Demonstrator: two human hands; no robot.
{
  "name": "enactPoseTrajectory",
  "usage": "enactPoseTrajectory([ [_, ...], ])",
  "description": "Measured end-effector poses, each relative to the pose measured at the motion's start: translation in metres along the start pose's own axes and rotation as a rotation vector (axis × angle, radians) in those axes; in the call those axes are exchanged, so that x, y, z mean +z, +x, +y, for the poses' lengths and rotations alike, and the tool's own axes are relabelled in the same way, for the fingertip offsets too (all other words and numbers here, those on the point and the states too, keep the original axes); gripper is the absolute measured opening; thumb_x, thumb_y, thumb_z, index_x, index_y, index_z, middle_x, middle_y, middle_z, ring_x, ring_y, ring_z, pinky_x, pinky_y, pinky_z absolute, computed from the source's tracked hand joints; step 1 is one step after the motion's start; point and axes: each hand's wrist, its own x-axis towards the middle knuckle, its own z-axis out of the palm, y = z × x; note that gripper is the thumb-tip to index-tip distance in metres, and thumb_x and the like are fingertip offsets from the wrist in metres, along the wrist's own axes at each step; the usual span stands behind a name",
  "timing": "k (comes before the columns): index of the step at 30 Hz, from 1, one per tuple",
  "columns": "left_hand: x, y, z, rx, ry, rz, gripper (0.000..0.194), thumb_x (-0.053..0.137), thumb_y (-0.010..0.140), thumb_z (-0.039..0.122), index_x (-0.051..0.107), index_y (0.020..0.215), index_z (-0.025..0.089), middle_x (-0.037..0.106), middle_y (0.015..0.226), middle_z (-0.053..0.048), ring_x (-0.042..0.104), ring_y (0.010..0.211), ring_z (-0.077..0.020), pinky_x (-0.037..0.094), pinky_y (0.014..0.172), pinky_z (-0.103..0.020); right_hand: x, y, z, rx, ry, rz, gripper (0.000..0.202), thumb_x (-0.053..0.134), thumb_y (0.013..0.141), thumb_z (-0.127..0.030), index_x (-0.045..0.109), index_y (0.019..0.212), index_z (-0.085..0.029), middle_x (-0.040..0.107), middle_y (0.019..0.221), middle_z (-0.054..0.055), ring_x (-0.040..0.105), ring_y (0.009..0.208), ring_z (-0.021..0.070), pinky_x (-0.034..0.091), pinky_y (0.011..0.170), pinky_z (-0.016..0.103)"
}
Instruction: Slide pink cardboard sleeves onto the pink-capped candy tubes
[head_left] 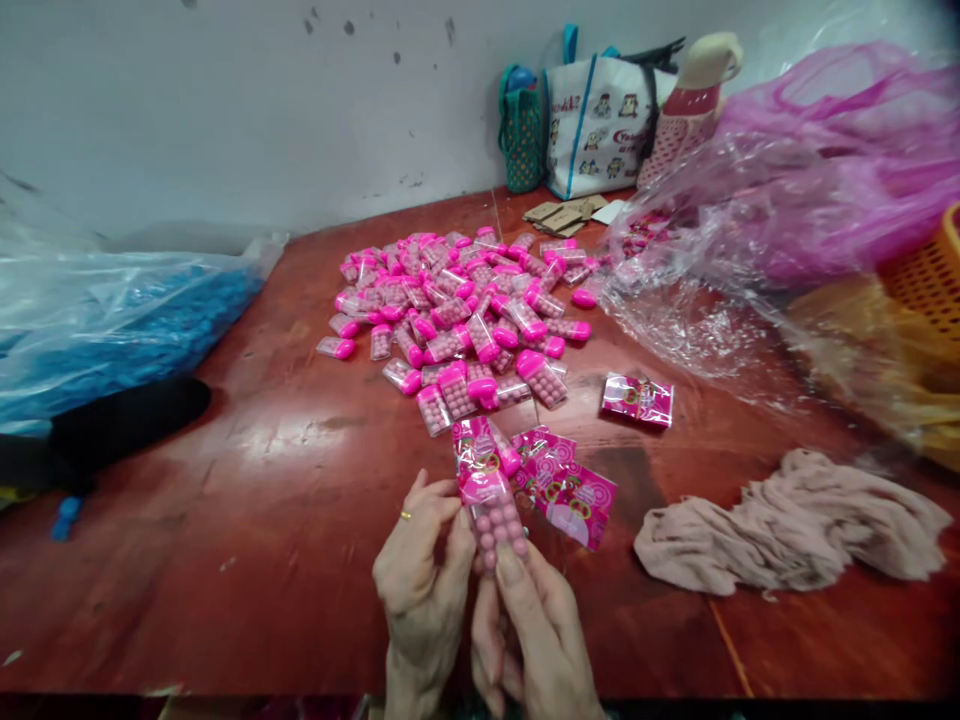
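Observation:
In the head view, my right hand (534, 625) pinches the lower part of a clear candy box (495, 520) filled with pink balls. A printed pink sleeve (475, 450) is at the top end of that box. My left hand (427, 565), with a ring on one finger, is closed at the box's left side, its fingertips against it. Just beyond, flat printed sleeves (581, 500) lie fanned out on the red table (300, 570). Behind them spreads a heap of pink-capped boxes (450, 300). A stack of folded sleeves (637, 400) lies to the right.
A beige cloth (795, 525) lies at the right. Clear and pink plastic bags (832, 170) and an orange basket (926, 280) fill the back right. A bag of blue items (112, 330) and a black sleeve-like object (131, 425) are at the left. A white tote (600, 125) stands against the wall.

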Motion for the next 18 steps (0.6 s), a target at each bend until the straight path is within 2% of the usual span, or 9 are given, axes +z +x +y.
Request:
enactPoseTrajectory([
  [4,0.006,-0.004,0.005,-0.161,-0.178,0.01,0.014,0.061,0.069,0.01,0.069,0.065,0.021,0.065,0.072,-0.002,0.058,0.084,-0.0206,0.03,0.101,-0.038,-0.004,-0.003,0.008,-0.028,-0.093,0.106,0.042,0.042,0.078,-0.061,0.049,0.087,-0.021,0.038,0.038,-0.008,0.033,0.028,0.0068,0.03,0.029,0.017],
  [6,0.008,-0.007,0.005,-0.288,-0.277,0.078,0.006,0.067,0.065,0.014,0.069,0.063,0.02,0.066,0.075,-0.003,0.058,0.088,-0.0225,0.035,0.097,-0.036,-0.006,-0.003,0.012,-0.04,-0.145,0.117,0.045,0.041,0.078,-0.063,0.051,0.089,-0.021,0.039,0.039,-0.007,0.034,0.028,0.008,0.031,0.029,0.019],
  [8,0.01,-0.009,0.003,-0.439,-0.384,0.143,0.003,0.071,0.061,0.02,0.069,0.063,0.019,0.067,0.077,-0.003,0.06,0.085,-0.0221,0.044,0.087,-0.031,-0.006,-0.002,0.015,-0.065,-0.208,0.116,0.046,0.039,0.079,-0.064,0.052,0.089,-0.02,0.041,0.041,-0.006,0.035,0.029,0.0084,0.032,0.029,0.019],
  [9,0.01,-0.009,0.002,-0.517,-0.463,0.146,0.008,0.071,0.062,0.025,0.069,0.066,0.018,0.068,0.077,-0.004,0.062,0.08,-0.0213,0.048,0.079,-0.03,-0.006,0.0,0.016,-0.084,-0.244,0.119,0.047,0.038,0.079,-0.063,0.052,0.089,-0.02,0.042,0.042,-0.005,0.035,0.03,0.0085,0.032,0.03,0.02],
  [10,0.01,-0.009,0.001,-0.588,-0.558,0.112,0.016,0.07,0.063,0.031,0.069,0.07,0.017,0.068,0.076,-0.005,0.063,0.075,-0.0205,0.05,0.071,-0.028,-0.007,0.002,0.017,-0.104,-0.283,0.126,0.046,0.037,0.08,-0.062,0.053,0.089,-0.02,0.043,0.043,-0.005,0.035,0.031,0.0085,0.032,0.03,0.02],
  [12,0.011,-0.008,0.0,-0.713,-0.735,-0.045,0.028,0.068,0.065,0.038,0.068,0.08,0.016,0.069,0.075,-0.008,0.064,0.065,-0.0194,0.051,0.058,-0.026,-0.008,0.005,0.015,-0.152,-0.376,0.139,0.045,0.034,0.083,-0.059,0.053,0.09,-0.018,0.045,0.044,-0.004,0.036,0.032,0.0085,0.032,0.031,0.019],
  [14,0.011,-0.007,0.0,-0.796,-0.811,-0.148,0.029,0.067,0.068,0.033,0.065,0.09,0.015,0.07,0.08,-0.01,0.064,0.062,-0.0184,0.051,0.052,-0.024,-0.012,0.008,0.01,-0.208,-0.498,0.126,0.043,0.032,0.087,-0.053,0.054,0.089,-0.017,0.045,0.044,-0.005,0.038,0.033,0.0085,0.031,0.032,0.019],
  [16,0.011,-0.006,0.0,-0.837,-0.81,-0.153,0.023,0.065,0.071,0.023,0.064,0.091,0.014,0.069,0.082,-0.01,0.065,0.064,-0.0175,0.051,0.053,-0.022,-0.019,0.009,0.0,-0.334,-0.683,0.099,0.039,0.032,0.089,-0.046,0.056,0.083,-0.016,0.048,0.047,-0.003,0.043,0.037,0.0094,0.032,0.036,0.019],
  [18,0.011,-0.007,-0.001,-0.822,-0.808,-0.1,0.018,0.063,0.073,0.02,0.064,0.089,0.013,0.069,0.082,-0.01,0.065,0.068,-0.0174,0.051,0.057,-0.022,-0.026,0.009,-0.015,-0.517,-0.901,0.128,0.035,0.036,0.089,-0.04,0.058,0.079,-0.016,0.055,0.057,0.002,0.051,0.049,0.0126,0.036,0.045,0.022],
])
